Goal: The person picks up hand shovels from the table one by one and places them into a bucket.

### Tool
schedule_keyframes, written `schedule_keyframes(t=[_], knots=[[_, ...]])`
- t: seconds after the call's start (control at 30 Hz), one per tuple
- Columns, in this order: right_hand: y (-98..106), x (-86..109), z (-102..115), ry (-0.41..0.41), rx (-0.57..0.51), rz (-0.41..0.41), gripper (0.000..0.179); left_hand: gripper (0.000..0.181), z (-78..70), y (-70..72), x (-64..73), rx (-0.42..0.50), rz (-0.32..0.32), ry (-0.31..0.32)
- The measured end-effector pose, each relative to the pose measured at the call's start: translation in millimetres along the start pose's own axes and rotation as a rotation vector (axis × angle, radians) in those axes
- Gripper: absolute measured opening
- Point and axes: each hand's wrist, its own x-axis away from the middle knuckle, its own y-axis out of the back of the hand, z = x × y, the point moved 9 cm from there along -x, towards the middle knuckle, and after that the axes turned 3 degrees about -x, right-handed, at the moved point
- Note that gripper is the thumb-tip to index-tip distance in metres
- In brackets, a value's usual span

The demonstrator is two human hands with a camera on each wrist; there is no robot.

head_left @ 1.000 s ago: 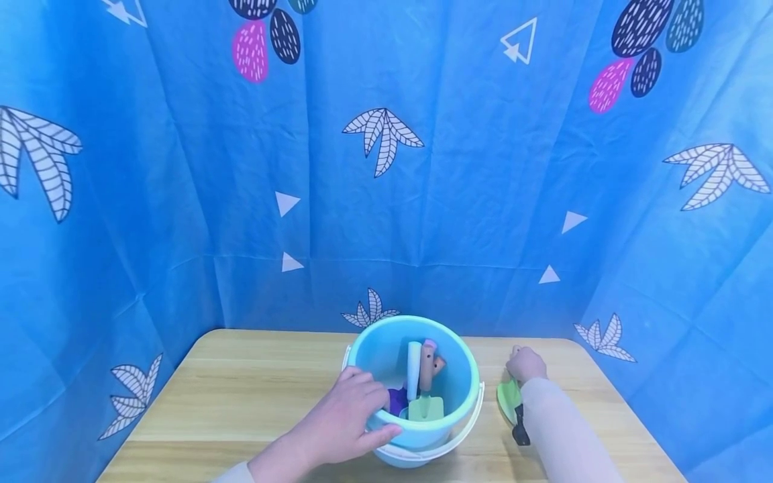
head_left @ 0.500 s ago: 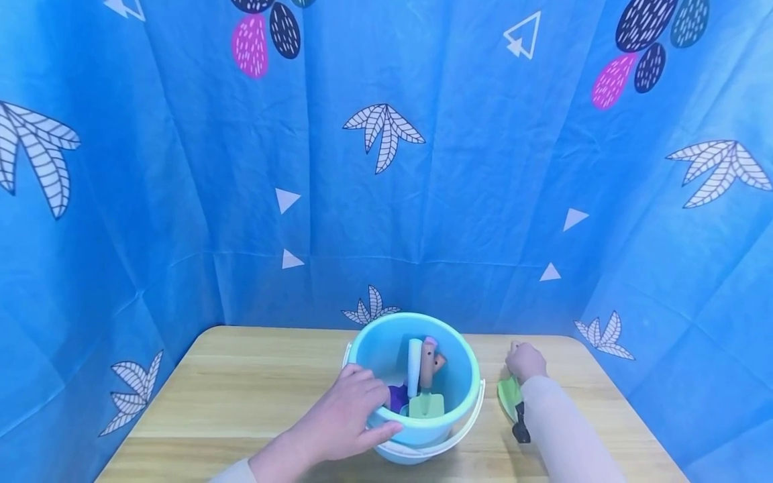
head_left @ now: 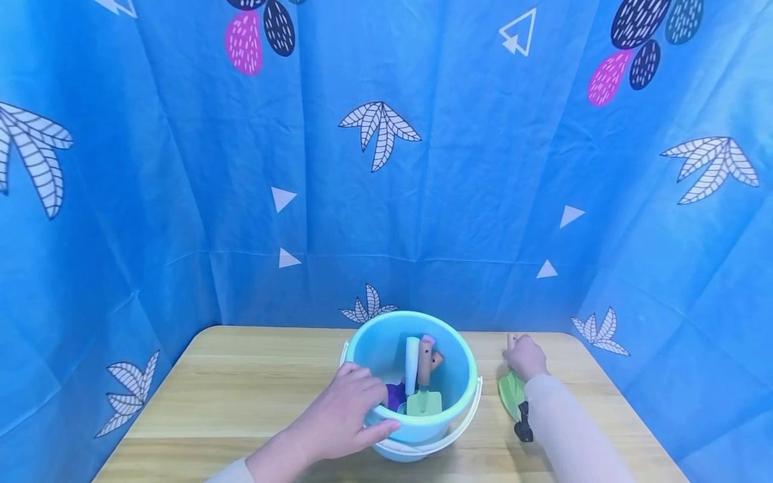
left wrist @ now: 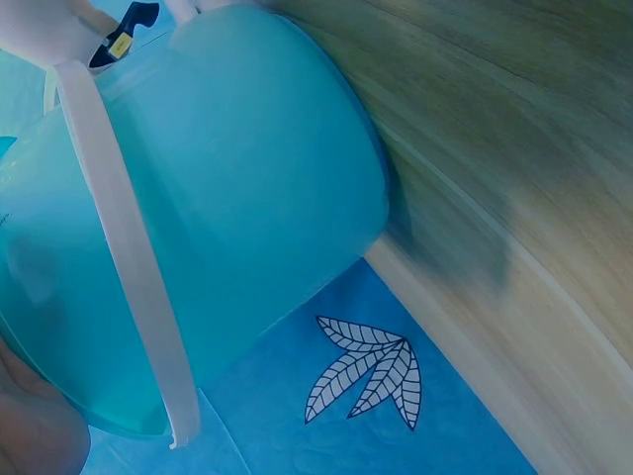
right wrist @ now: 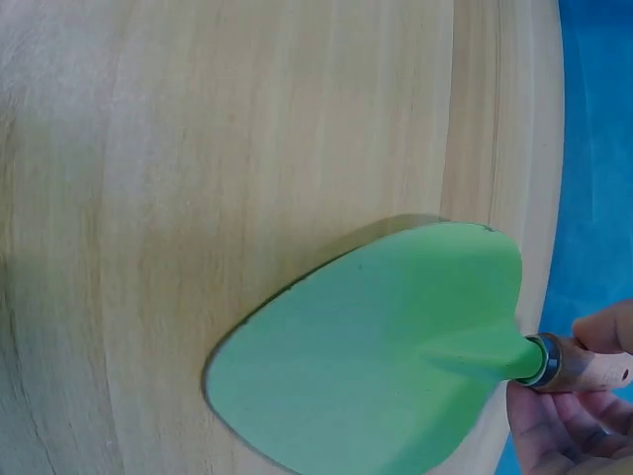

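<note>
A light blue bucket [head_left: 470, 392] stands upright on the wooden table. My left hand [head_left: 338, 416] grips its near left rim, fingers over the edge inside and thumb outside. In the bucket lie a small green shovel [head_left: 425, 404] with a brown handle, a light blue handle [head_left: 412, 365] and a purple thing [head_left: 395, 396], partly hidden. Right of the bucket, my right hand [head_left: 527, 355] holds a garden trowel [right wrist: 376, 346] by its wooden handle. Its broad green blade points toward me, close over the table; whether it touches, I cannot tell.
The bucket's white carrying handle [head_left: 465, 426] hangs down on its near side. A blue patterned cloth [head_left: 386, 221] hangs behind and beside the table [head_left: 253, 376]. A black strap piece [head_left: 523, 426] sits at my right wrist.
My right hand has shifted slightly away from me with the trowel, and more of the handle's end shows. The left hand keeps its grip on the bucket rim.
</note>
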Motion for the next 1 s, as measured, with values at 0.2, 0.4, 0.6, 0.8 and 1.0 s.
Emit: schedule_keyframes(t=[0.2, 0.4, 0.6, 0.8, 1.0], knots=[[0, 2.1, 1, -0.017, -0.031, 0.01, 0.041, 0.037, 0.9, -1.5, -0.4, 0.004, 0.014, 0.005], [2, 1.9, 1, -0.022, -0.037, 0.014, 0.043, 0.037, 0.6, -0.5, -0.6, 0.0, 0.013, 0.005], [7, 0.1, 1, -0.001, -0.044, -0.005, 0.05, 0.036, -0.4, 0.6, -0.9, -0.008, -0.001, -0.007], [11, 0.7, -1, 0.004, -0.092, -0.025, 0.051, 0.035, 0.0, 0.3, -0.5, -0.018, -0.009, -0.012], [16, 7.0, 2, 0.019, -0.136, -0.033, 0.05, 0.036, 0.1, -0.5, -0.9, -0.009, 0.0, -0.007]])
